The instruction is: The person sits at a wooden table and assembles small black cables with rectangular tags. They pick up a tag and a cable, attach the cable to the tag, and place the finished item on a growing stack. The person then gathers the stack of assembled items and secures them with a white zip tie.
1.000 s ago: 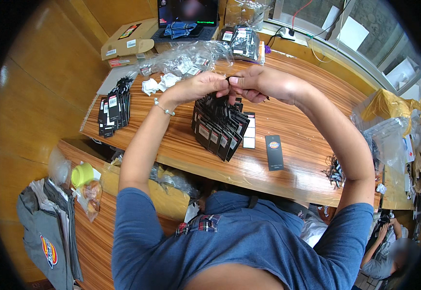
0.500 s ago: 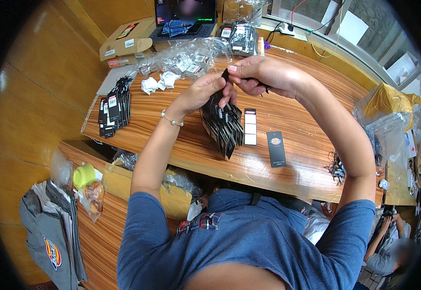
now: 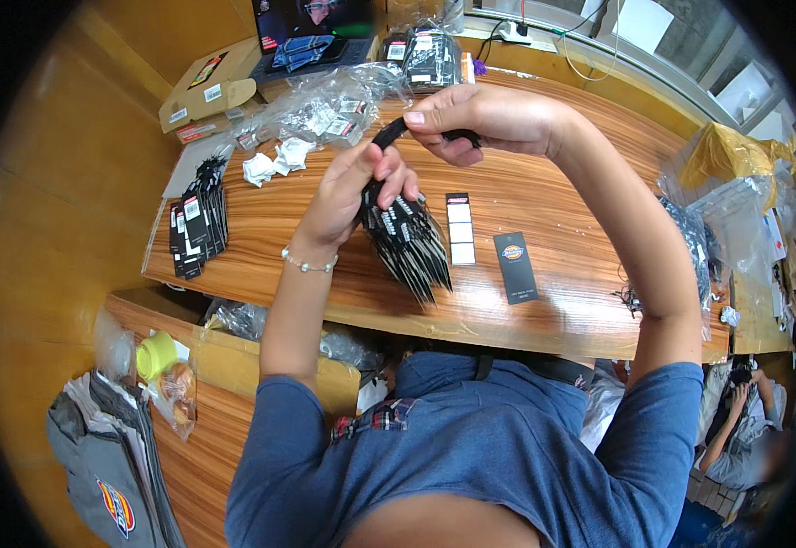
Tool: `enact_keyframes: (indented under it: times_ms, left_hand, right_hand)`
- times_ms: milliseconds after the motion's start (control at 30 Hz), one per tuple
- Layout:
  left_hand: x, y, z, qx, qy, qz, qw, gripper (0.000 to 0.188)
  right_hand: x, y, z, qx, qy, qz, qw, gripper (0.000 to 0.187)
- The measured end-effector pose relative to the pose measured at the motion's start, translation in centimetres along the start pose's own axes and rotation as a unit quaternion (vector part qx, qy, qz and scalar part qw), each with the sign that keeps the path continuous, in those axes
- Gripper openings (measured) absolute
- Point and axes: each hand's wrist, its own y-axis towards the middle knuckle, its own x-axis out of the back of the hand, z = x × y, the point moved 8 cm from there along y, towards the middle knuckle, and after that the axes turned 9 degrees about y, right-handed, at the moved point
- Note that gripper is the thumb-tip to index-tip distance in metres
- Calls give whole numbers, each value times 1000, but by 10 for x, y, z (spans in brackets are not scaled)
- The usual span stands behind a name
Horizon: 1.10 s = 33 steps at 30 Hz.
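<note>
Near the back edge of the brown wood-grain tabletop (image 3: 553,192), a crumpled clear plastic bag (image 3: 311,102) shows white-labelled pieces through its film. Behind it, a clear plastic packet (image 3: 432,62) holds black tags with white labels. A brown cardboard box (image 3: 211,89) sits at the back left corner; its contents cannot be seen. Below the front edge, an open wooden drawer (image 3: 325,379) holds crumpled clear plastic.

Both forearms reach forward over the tabletop, elbows spread. The left hand (image 3: 348,187), a beaded bracelet (image 3: 308,263) at its wrist, curls its fingers around the neck of a fanned bundle of black rectangular card tags (image 3: 407,247), which hangs over the middle of the tabletop. The right hand (image 3: 489,123), slightly higher, pinches the bundle's gathered black cords (image 3: 389,134) between thumb and fingers.

Two single tags lie right of the bundle: one black with three white panels (image 3: 460,230), one black with a coloured emblem (image 3: 515,268). One more tag bundle (image 3: 200,219) lies by the left edge, near two crumpled white paper pieces (image 3: 292,155).
</note>
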Motion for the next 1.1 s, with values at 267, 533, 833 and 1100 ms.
enact_keyframes:
  times_ms: [267,533,833,1100]
  left_hand:
    - [9,-2,-2,42,-56,-62,996,36]
    - [20,-7,7,93,-48,-48,993,34]
    - [16,-9,10,118,-30,49,991,35]
    - [12,-9,6,123,6,71,990,36]
  right_hand:
    - [48,16,-58,-21,-56,-43,997,22]
    - [6,9,13,294,-190,-160,923,40]
    - [-25,11,2,190,-150,-22,970,34]
    - [17,-32,4,230,-176,-220,932,20]
